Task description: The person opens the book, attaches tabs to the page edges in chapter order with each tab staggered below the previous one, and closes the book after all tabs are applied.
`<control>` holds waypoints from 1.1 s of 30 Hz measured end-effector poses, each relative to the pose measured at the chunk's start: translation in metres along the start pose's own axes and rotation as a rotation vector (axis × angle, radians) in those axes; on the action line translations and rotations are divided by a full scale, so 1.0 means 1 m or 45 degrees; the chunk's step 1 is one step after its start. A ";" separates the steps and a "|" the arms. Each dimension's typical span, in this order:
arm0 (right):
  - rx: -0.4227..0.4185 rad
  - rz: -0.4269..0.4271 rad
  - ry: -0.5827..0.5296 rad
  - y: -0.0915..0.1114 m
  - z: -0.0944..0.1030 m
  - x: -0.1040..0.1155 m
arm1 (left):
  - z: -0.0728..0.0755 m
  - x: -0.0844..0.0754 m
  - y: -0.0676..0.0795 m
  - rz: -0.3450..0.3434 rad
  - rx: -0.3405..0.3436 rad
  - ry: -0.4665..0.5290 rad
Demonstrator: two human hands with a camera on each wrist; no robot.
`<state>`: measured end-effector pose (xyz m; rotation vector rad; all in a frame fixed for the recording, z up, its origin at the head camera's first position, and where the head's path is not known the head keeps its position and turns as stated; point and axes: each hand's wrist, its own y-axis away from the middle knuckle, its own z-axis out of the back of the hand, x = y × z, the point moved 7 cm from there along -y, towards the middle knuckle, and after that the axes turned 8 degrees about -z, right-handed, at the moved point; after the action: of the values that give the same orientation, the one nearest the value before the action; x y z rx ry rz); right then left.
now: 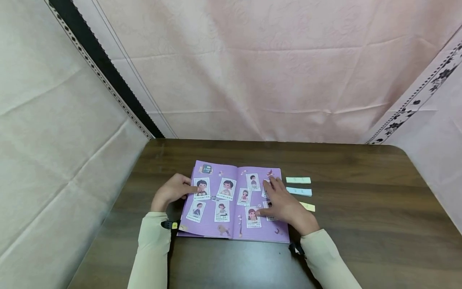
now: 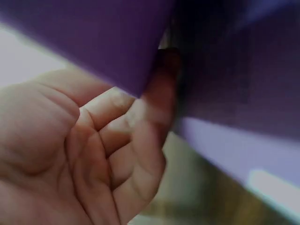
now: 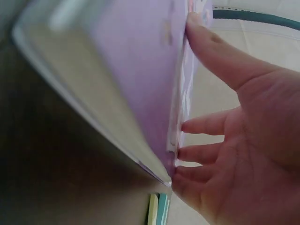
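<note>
A purple book [image 1: 236, 224] lies open on the table, both pages decorated with several small picture cards of cartoon people. At its left edge my left hand [image 1: 175, 189] pinches a page, thumb over the printed side. The left wrist view shows that page [image 2: 93, 42] from below, lifted off the purple sheet under it, with fingers of the left hand [image 2: 108, 145] beneath. Across the right page, my right hand [image 1: 283, 204] rests with spread fingers, covering some cards. In the right wrist view, the right hand's fingertips [image 3: 184, 126] touch the page surface.
Right of the book lie a green strip [image 1: 298, 180], a blue strip [image 1: 299, 191] and a yellow strip [image 1: 307, 206], the last partly behind the right hand. The wooden table [image 1: 361, 192] ends at pale cloth hangings [image 1: 270, 80] behind and at the sides.
</note>
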<state>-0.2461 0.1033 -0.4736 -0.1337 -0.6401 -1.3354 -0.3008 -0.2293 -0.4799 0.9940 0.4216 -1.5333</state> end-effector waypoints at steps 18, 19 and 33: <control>-0.017 -0.031 0.065 0.005 -0.005 -0.005 | 0.001 -0.021 0.009 -0.103 -0.076 -0.283; -0.020 -0.034 0.061 0.006 -0.007 -0.006 | 0.000 -0.020 0.011 -0.097 -0.071 -0.279; -0.045 -0.014 0.093 0.008 -0.004 -0.005 | -0.004 -0.022 0.007 -0.009 -0.170 -0.425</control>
<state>-0.2378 0.1073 -0.4776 -0.1098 -0.5567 -1.3567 -0.2943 -0.2139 -0.4633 0.6184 0.2864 -1.6194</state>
